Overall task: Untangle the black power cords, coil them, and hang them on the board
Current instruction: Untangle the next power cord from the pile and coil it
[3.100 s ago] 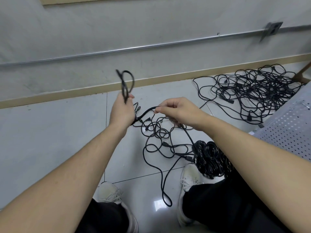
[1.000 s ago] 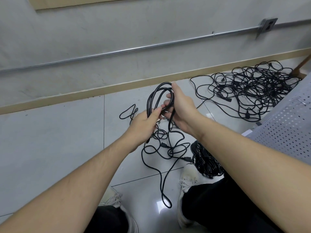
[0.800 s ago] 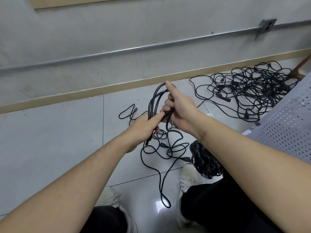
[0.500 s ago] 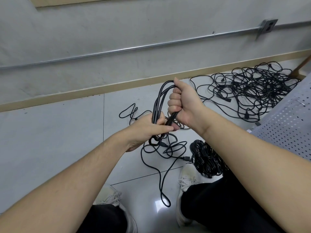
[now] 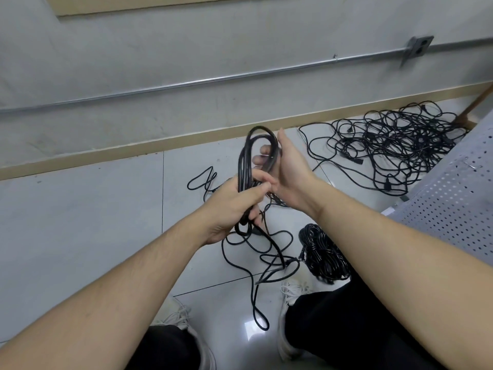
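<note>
We see the left hand [image 5: 234,206] gripping the coiled cord [image 5: 246,166], its long loops running near-to-far above the floor; the right hand's [image 5: 288,172] curled fingers hook its far end.

Single head-worn wide-angle view, looking forward and down, close above floor [image 5: 80,222]
</note>
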